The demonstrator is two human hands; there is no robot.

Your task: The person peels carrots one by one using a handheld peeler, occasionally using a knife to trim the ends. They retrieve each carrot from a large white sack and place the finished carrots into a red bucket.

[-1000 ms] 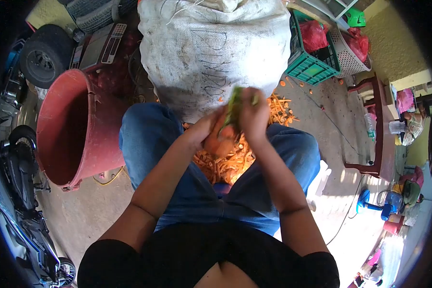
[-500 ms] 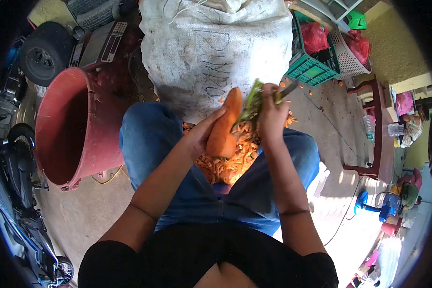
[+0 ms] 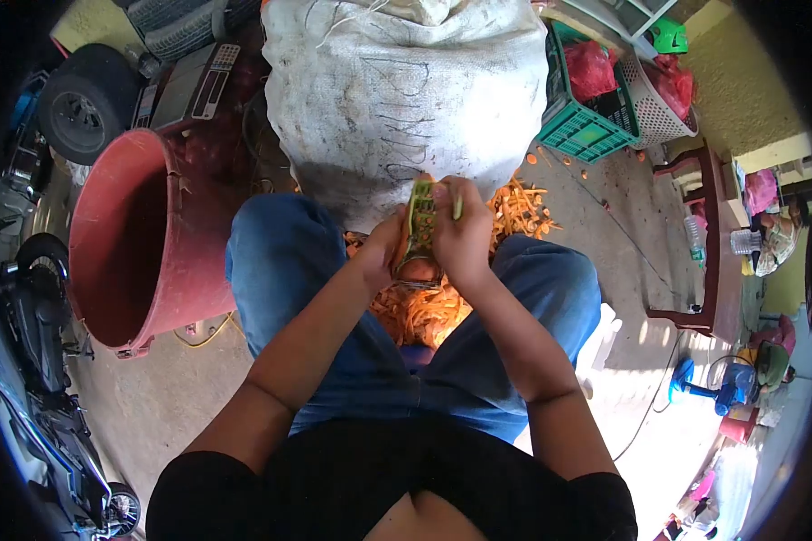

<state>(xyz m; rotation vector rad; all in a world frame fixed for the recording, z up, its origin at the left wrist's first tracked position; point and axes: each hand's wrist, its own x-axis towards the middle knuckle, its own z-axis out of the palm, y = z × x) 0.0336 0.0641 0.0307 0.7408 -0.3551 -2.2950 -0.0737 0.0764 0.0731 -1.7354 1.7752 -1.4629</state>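
Note:
Between my knees my left hand (image 3: 383,248) is closed around a large orange carrot (image 3: 418,270), which is partly hidden by my fingers and the tool. My right hand (image 3: 463,233) grips a green slotted hand peeler (image 3: 421,215), laid along the carrot's upper side. Its working edge is too blurred to make out. Below both hands lies a heap of orange carrot peelings (image 3: 419,311), and more peelings (image 3: 521,212) spread beyond my right knee.
A full white woven sack (image 3: 406,99) with marker writing stands right in front. To the left is a big red tub (image 3: 167,243). A green crate (image 3: 591,131) and a brown wooden piece of furniture (image 3: 715,243) stand at the right.
My right hand has moved left and slightly down, bringing the green peeler from beside the carrot onto it. The carrot stays in my left hand, now largely covered.

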